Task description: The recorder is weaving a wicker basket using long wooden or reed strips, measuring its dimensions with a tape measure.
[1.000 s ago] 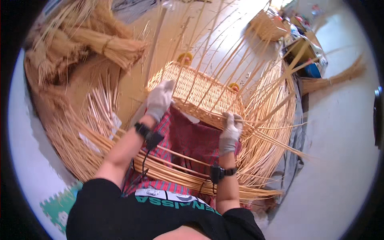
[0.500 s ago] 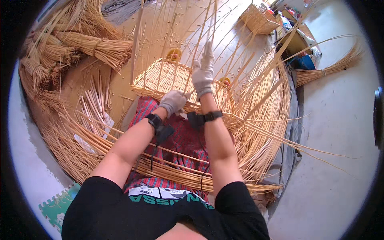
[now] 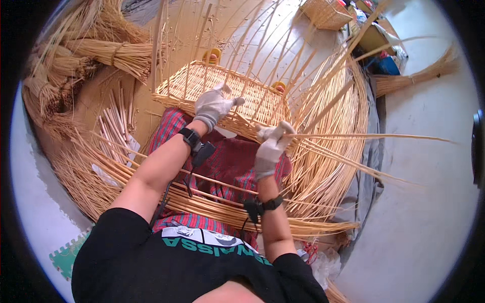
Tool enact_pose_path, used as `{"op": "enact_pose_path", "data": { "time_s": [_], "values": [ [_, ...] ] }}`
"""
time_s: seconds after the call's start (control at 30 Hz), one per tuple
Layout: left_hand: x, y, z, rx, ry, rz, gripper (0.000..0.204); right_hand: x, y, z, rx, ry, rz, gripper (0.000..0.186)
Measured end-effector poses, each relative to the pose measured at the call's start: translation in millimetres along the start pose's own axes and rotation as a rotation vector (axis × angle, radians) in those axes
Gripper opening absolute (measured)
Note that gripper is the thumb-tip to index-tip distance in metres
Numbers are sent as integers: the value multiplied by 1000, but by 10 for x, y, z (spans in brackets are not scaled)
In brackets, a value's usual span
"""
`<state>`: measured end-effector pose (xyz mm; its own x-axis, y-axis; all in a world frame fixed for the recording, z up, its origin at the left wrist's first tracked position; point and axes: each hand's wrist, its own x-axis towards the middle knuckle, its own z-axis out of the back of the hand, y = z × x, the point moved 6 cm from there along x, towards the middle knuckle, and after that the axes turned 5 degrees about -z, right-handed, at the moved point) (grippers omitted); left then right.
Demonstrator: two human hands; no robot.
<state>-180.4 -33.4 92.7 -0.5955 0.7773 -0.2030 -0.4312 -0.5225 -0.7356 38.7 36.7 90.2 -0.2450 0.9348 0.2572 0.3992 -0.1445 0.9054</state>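
Of two wicker baskets, the staked one (image 3: pixel 257 101) lies just above centre toward twelve, the other (image 3: pixel 326 16) at one o'clock. The left forearm slants up from seven o'clock, the right from five; the left hand (image 3: pixel 215 105) is half open over the basket's near edge, contact unclear, while the right hand (image 3: pixel 272 147) pinches one strand (image 3: pixel 364 135) pointing toward three.

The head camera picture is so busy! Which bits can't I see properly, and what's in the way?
In the head view:
- Woven basket: part of its near side is behind the left hand.
- Long cane: its near end is hidden by the right hand.
- Some tall canes: tips cut off by the upper edge.
- Other basket: top cut off there too.
- Yellow slippers: partly behind the woven basket.
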Motion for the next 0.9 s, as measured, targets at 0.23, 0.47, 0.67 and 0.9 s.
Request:
{"op": "enact_pose_path", "data": {
  "time_s": [0.23, 0.47, 0.67, 0.9],
  "values": [
    [-101, -316, -617, -319, 213, -260, 43, 127, 233, 915, -161, -120, -260, 28],
    [-70, -258, -1003, -145, 138, -72, 50, 1074, 938, -764, -1250, 180, 582, 68],
    [20, -250, -952, -178, 184, -159, 47, 736, 446, 566, -764, 18, 253, 50],
    [-47, -687, -730, -53, 16, -297, 68, 261, 319, 932, 38, -137, -89, 15]
  ]
}}
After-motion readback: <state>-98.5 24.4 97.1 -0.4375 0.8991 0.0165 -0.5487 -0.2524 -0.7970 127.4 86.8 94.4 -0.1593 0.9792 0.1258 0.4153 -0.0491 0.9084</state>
